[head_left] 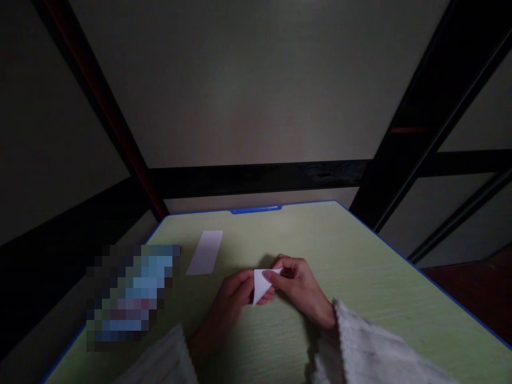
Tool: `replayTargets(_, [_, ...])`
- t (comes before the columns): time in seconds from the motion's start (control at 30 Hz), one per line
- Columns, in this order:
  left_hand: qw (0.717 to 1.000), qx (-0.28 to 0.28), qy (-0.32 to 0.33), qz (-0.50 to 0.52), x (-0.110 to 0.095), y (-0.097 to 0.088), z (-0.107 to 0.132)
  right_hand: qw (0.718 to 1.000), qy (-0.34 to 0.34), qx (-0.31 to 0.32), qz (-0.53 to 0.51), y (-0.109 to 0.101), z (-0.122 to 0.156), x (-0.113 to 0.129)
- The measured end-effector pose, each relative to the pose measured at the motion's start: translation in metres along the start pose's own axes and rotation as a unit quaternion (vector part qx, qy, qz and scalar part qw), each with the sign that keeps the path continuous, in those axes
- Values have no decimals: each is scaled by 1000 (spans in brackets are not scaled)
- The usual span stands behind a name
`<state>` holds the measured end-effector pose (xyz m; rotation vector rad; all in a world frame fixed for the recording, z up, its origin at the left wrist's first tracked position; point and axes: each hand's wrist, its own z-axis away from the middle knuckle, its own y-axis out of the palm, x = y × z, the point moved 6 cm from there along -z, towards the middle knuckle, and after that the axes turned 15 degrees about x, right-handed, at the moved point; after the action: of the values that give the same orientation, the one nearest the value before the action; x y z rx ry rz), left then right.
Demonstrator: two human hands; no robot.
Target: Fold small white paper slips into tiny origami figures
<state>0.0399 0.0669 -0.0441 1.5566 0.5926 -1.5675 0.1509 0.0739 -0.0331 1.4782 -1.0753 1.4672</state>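
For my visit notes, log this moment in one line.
left hand: holds white triangle; right hand: holds same; white rectangle: flat on green table

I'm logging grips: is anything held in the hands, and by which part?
A white triangular piece: the right hand pinches near its upper right corner; the left hand holds its left edge.

Pale grey ribbed sleeves (384, 349), scalloped cuff edges (340, 330), bare hands (302, 285)

No text, label, brand, number or sign can be read; the item (146, 293) at the left of the table (376, 304) is pixelated, so any print on it cannot be told
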Motion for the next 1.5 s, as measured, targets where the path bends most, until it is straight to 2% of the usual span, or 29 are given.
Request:
replayTargets(0.07, [1000, -5, 1, 27, 3, -1, -1, 1000, -9, -11, 11, -1, 0, 2])
replayTargets(0.27, [998, -16, 5, -56, -2, -1, -1, 998, -30, -24, 47, -1, 2, 6])
replayTargets(0.57, [996, -32, -2, -79, -3, 1, 1, 997, -34, -36, 53, -1, 3, 8])
replayTargets(0.67, [995, -42, 5, -86, -4, 1, 1, 999, -18, -42, 6, 0, 3, 5])
replayTargets(0.77, [990, -70, 25, -119, -9, -1, 3, 993, -9, -64, -103, 2, 4, 0])
replayTargets(0.93, [949, -138, 63, -275, -20, -5, 10, 971, 1, -54, -231, 9, 5, -6])
replayTargets(1.1, [930, -153, 64, -328, -20, -6, 12, 957, 10, -71, -281, 9, 7, -9])
replayTargets(1.33, [933, -156, 57, -320, -21, -5, 12, 933, 16, -65, -353, 13, 7, -11])
replayTargets(1.5, [930, -169, 39, -324, -18, -8, 14, 933, 6, -50, -356, 14, 6, -11])
